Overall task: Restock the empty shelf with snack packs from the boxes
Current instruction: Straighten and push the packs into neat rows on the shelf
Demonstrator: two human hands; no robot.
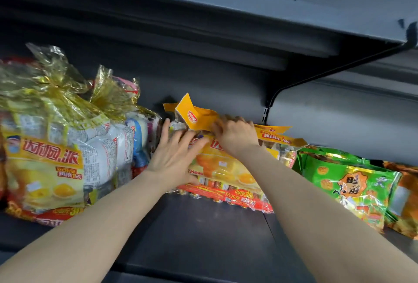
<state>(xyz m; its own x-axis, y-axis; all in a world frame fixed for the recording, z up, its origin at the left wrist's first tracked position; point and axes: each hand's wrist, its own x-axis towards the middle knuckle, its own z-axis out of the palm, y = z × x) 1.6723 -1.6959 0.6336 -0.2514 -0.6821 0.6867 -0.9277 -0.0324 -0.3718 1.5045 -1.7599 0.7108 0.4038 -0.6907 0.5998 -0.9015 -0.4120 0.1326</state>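
Observation:
A yellow and red snack pack (226, 169) lies flat on the dark shelf (203, 233), leaning toward the back wall. My left hand (174, 153) lies on its left part with fingers spread and straight. My right hand (237, 134) is at the pack's upper edge, its fingers curled on the yellow top flap (194, 115). A second yellow pack (280, 140) shows behind my right wrist.
Gold-wrapped snack bundles (52, 138) stand at the left of the shelf. Green packs (352, 183) and an orange pack (407, 196) lie at the right. An upper shelf (226, 11) on a black bracket (316, 77) hangs overhead.

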